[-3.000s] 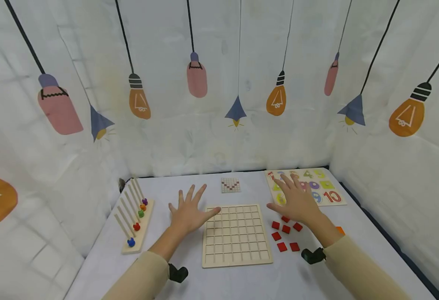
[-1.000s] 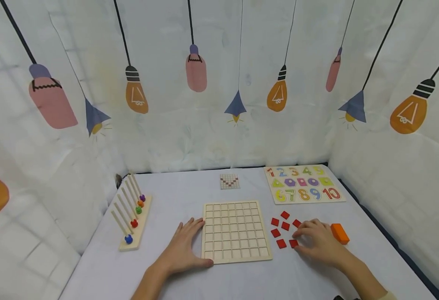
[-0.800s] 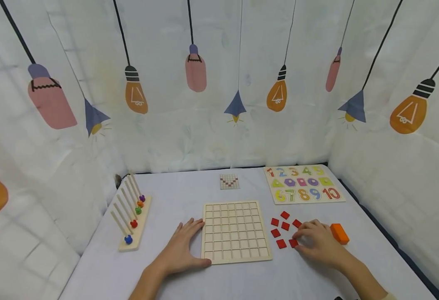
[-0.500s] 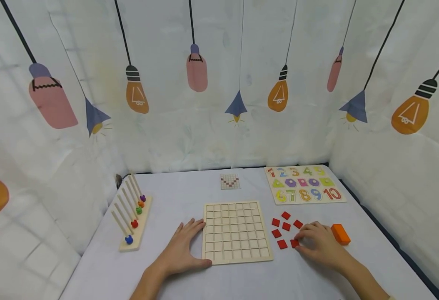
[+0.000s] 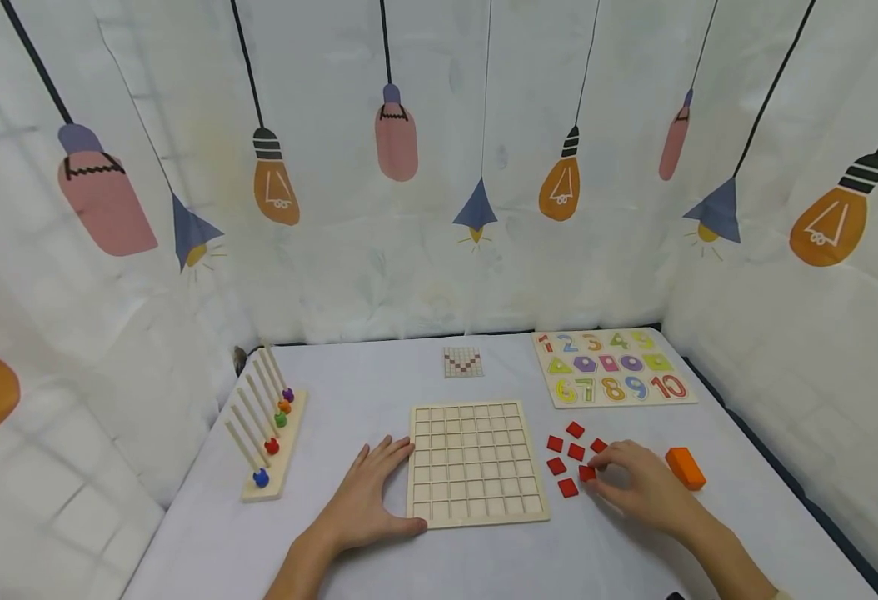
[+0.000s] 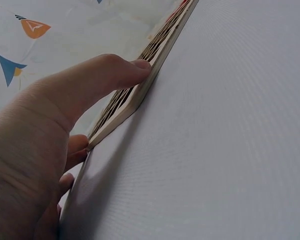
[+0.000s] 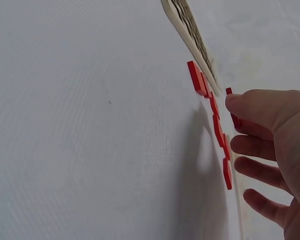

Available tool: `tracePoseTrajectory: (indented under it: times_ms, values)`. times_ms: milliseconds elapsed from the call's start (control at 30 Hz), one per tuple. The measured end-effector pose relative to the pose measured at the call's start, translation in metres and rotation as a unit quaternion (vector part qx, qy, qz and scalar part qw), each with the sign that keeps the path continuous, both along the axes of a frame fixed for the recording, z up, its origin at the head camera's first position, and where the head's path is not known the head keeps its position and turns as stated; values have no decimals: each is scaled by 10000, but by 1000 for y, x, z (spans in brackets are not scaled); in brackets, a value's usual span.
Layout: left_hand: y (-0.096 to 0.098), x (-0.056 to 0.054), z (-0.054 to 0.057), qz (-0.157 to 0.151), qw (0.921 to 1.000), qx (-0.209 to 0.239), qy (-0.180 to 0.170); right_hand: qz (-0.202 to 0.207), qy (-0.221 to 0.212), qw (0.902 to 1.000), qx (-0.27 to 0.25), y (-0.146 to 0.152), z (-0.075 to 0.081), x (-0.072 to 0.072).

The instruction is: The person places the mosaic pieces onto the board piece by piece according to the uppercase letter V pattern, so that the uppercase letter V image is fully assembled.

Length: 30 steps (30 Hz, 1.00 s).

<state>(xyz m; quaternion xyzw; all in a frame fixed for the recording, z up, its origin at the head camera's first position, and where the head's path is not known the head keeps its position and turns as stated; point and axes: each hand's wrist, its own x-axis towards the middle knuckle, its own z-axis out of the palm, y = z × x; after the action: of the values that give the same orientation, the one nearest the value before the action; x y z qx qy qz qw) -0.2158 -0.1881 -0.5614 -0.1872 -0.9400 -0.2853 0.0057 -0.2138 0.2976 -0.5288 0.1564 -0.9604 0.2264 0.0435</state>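
In the head view my left hand (image 5: 364, 500) lies at the left side of a wooden grid board (image 5: 476, 462). In the left wrist view its thumb touches the board's rim (image 6: 117, 117) near a corner, and the other fingertips are along the side. My right hand (image 5: 645, 483) pinches a small red square tile (image 5: 586, 473) between thumb and fingers. The right wrist view shows this held tile (image 7: 234, 112) raised off the cloth. Several more red tiles (image 5: 556, 467) lie loose between the board and my right hand.
An orange block (image 5: 685, 468) lies right of my right hand. A number puzzle board (image 5: 611, 398) is at the back right, a small patterned grid card (image 5: 463, 362) at the back middle. At left stands a peg rack (image 5: 274, 467) with coloured pieces.
Both hands came down from above the table, the left to the board, the right to the tiles. In the last half second the right hand has lifted the nearest tile slightly.
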Motion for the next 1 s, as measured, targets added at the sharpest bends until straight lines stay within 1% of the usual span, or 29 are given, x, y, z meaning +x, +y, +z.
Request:
tracePoseTrajectory:
  times_ms: [133,300,600,833,1000]
  values:
    - [1,0,1,1,10000,20,-18,-32,10,9999,-107,-3,0,-2]
    - [1,0,2,1,10000,18,-77,-77,79,9999,-80,-8,1,-3]
    - [0,-1,1,-2,10000,1,-94,216,349,9986,-338,-23,5,-7]
    - [1,-1,0,19,9999,-70,-74,327,237,9976,-565,-36,6,-11]
    - [0,-2,0,29,9999,-104,-62,376,274,9967,-661,-47,6,-13]
